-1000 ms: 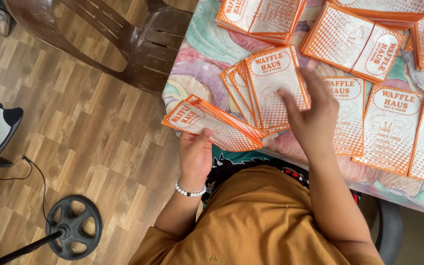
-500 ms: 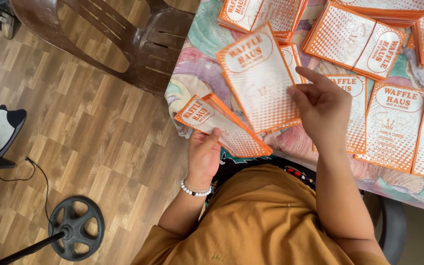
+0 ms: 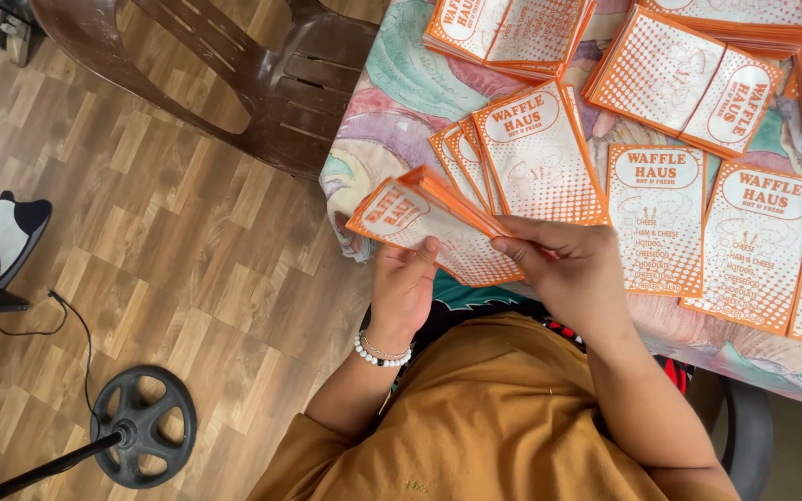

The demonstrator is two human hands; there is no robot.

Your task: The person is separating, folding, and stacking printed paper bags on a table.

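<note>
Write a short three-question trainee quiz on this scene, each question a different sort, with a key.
1. True or false: the left hand holds a stack of orange-and-white paper bags.
2. What does the right hand touch? A) the brown plastic chair B) the held stack's near edge C) the round black stand base
3. Fill in: a beaded ____ circles the left wrist.

Key:
1. True.
2. B; the chair and base stand untouched on the wooden floor.
3. Bracelet.
</note>
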